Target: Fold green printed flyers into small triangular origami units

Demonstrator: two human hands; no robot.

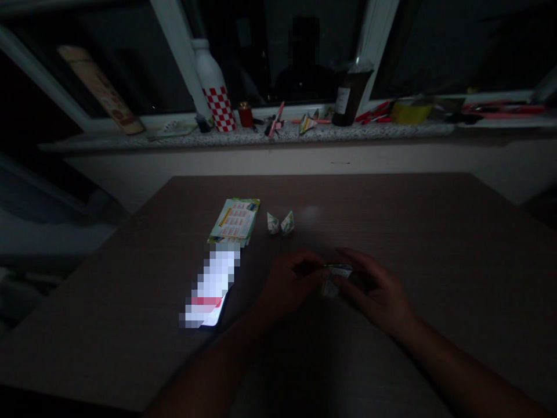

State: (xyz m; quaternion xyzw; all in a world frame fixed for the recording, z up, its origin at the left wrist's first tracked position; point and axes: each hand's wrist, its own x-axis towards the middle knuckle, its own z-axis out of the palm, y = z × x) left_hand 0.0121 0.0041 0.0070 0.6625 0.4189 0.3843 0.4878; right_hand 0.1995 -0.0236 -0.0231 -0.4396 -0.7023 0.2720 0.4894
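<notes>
Between my hands, just above the table, is a small folded piece of printed paper (331,284). My left hand (292,281) pinches its left edge between thumb and fingers. From the other side my right hand (375,285) grips it, thumb on the near face and fingers behind the top edge. Two small folded paper pieces (280,223) with pointed tips stand side by side beyond my left hand. Farther left lies a stack of printed cards (235,219). The light is dim, so the fine folds are hard to make out.
A lit phone (213,284) lies on the wooden table (413,215), left of my left hand. Along the stone windowsill (174,138) stand a checked white-and-red bottle (220,104), a tan tumbler (102,90), a dark bag (348,98), a yellow container (411,111) and several pens.
</notes>
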